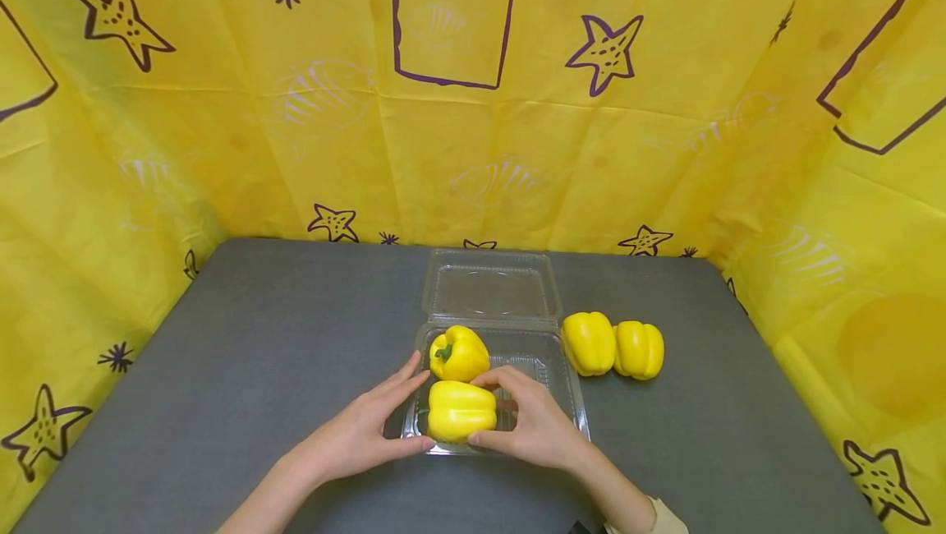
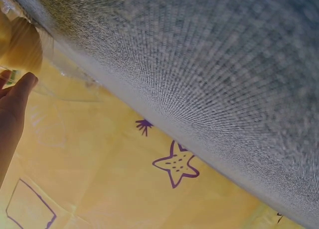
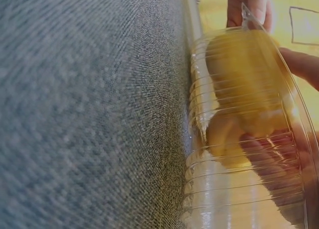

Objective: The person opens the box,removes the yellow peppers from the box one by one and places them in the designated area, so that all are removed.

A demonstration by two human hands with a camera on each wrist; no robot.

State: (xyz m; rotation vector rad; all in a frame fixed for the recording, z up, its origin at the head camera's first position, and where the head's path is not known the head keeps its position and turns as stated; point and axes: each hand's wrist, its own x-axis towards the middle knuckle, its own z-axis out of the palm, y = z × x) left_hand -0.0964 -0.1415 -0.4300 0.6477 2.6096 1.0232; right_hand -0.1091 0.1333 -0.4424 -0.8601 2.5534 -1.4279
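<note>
A clear plastic clamshell container (image 1: 543,353) lies unfolded on the table. Two yellow bell peppers sit in its left half, a rear pepper (image 1: 467,355) with a green stem and a front pepper (image 1: 458,409) on its side. My right hand (image 1: 538,425) holds the front pepper's right end between thumb and fingers. Along the container's left edge my left hand (image 1: 358,429) is spread, fingers fairly straight, thumb by the front left corner. Through the ribbed clear wall, the right wrist view shows a blurred pepper (image 3: 244,64) and the right hand's fingers behind it.
Two more yellow bell peppers, a nearer one (image 1: 589,343) and one farther right (image 1: 640,350), lie side by side just right of the container. The clear lid (image 1: 488,287) lies flat toward the back. Yellow patterned cloth (image 1: 488,148) surrounds the grey table (image 1: 296,320).
</note>
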